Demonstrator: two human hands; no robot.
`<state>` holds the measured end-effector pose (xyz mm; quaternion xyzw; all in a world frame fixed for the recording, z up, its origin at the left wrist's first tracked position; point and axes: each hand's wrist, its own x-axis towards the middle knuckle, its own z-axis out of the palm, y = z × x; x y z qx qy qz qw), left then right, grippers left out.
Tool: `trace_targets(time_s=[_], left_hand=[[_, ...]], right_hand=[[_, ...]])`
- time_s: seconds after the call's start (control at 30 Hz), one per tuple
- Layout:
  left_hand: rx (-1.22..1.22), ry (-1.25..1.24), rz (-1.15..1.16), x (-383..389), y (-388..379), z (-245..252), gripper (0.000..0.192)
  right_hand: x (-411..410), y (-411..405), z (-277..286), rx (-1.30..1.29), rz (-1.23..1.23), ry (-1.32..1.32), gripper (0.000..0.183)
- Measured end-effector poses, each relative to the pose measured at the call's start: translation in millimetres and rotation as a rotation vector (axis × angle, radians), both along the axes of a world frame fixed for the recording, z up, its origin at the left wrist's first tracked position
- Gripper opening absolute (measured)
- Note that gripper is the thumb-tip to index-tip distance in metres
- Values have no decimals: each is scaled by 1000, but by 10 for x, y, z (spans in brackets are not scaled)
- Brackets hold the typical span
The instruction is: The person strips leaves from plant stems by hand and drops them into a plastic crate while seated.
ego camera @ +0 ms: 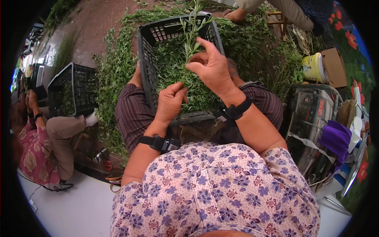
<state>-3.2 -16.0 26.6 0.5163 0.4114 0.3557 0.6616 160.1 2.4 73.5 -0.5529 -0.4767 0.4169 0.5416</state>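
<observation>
A leafy green plant stem [190, 38] stands upright between my hands, above a black plastic crate [144, 59]. My left hand [170, 100] pinches its lower end between thumb and fingers. Higher up, my right hand [211, 68] has its thumb and curled fingers at the stem, with the index finger raised beside the leaves. Loose green leaves [170, 65] lie in a heap inside the crate, which sits between my knees. Both wrists carry black straps with small devices.
Leafy stalks [114, 74] cover the floor left of the crate, and more [248, 44] lie to its right. At left, a person [38, 148] sits by another black crate [72, 89]. A metal-framed machine [308, 118], a yellow bucket [314, 68] and purple cloth [336, 142] stand at right.
</observation>
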Motion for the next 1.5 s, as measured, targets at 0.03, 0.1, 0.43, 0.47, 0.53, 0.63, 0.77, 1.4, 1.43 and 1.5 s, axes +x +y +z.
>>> trace_targets(time_s=[0.03,0.1,0.43,0.47,0.53,0.63,0.77,1.4,1.43,1.5], left_hand=[[2,38,-18,6,-3,38,13],[6,77,-33,10,-4,55,11],[-16,50,-53,-9,-22,-13,10],[2,80,-69,-18,-18,-13,10],[-10,72,-61,-13,-38,-4,10],[-19,135,-41,20,-11,80,11],[-15,126,-54,23,10,85,12],[-256,-276,57,-42,85,-68,29],[-299,-309,53,-12,77,-41,30],[-341,-326,24,-15,65,-23,32]], right_hand=[[-11,-1,30,-30,1,-66,60],[-22,1,97,-63,31,-128,60],[-39,-23,86,-139,172,99,59],[-40,-23,80,-140,174,100,59],[-40,-30,43,-94,189,33,59],[-65,-25,56,-69,138,11,54],[-65,-4,-39,98,158,-242,50],[-54,-61,-48,4,304,-229,50],[-74,-72,-84,-20,330,-193,50],[-110,-99,-62,-42,355,-221,52]])
